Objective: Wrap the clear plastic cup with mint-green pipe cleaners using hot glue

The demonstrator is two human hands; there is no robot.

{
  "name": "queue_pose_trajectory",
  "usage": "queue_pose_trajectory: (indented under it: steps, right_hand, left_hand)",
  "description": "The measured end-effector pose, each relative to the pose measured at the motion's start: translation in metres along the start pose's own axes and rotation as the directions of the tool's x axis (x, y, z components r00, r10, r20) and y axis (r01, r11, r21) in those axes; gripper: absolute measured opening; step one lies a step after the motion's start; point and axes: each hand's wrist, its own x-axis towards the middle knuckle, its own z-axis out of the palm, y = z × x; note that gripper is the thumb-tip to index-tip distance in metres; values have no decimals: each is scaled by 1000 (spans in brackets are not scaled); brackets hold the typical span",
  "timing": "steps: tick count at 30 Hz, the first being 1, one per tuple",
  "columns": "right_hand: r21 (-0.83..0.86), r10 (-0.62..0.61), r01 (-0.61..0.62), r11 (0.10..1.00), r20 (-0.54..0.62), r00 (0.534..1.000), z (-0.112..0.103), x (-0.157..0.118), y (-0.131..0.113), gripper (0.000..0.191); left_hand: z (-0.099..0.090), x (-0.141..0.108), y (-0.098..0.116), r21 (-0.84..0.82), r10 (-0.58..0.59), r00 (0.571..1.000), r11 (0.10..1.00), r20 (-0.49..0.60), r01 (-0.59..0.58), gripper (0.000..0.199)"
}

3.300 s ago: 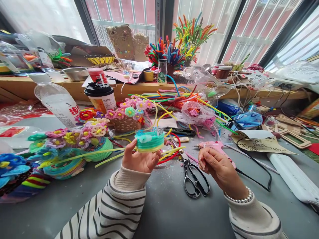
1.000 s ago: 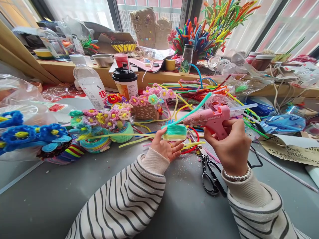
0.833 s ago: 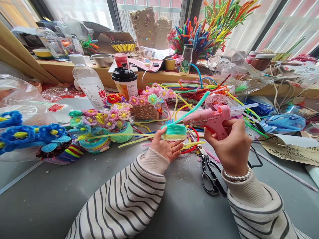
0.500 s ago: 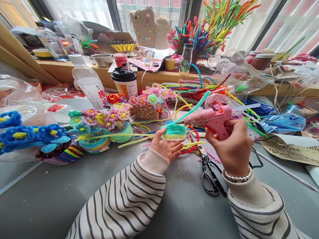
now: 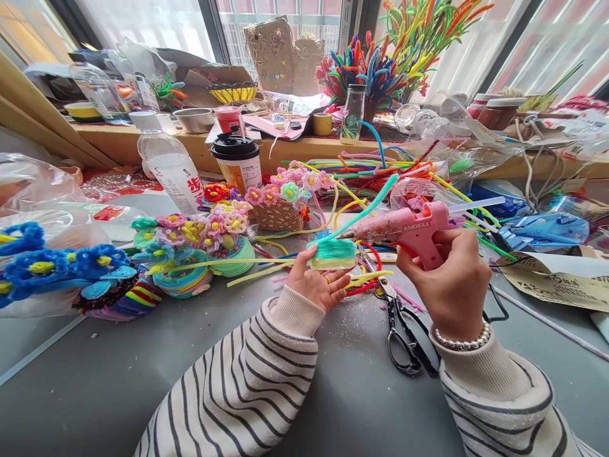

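My left hand (image 5: 320,285) holds a small round container (image 5: 334,254) wrapped in green and pale yellow pipe cleaner, with the thumb on its side and the other fingers under it. A loose green pipe cleaner end (image 5: 375,200) rises from its top towards the upper right. In my right hand (image 5: 451,279) is a pink hot glue gun (image 5: 413,230) with a clear glue stick out of its back. Its nozzle points left at the wrapped container, close behind the green strand; whether they touch is hidden. Black-handled scissors (image 5: 404,336) lie on the table between my wrists.
Pipe-cleaner flower pots (image 5: 181,273) stand on the left, near a water bottle (image 5: 171,165) and a lidded cup (image 5: 236,158). Behind my hands lie a flower basket (image 5: 278,214) and a heap of pipe cleaners (image 5: 380,165). Brown paper (image 5: 556,279) lies at the right.
My right hand and the glue gun have shifted slightly right, the nozzle drawing back a little from the wrapped container. My left hand stays nearly still.
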Motion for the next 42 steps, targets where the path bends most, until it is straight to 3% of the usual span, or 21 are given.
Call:
queue_pose_trajectory:
  steps: [42]
  right_hand:
    - [-8, -14, 13, 1000, -113, 994, -3, -1, 14, 37]
  left_hand:
    - [0, -3, 1, -10, 12, 998, 1000, 63, -12, 54]
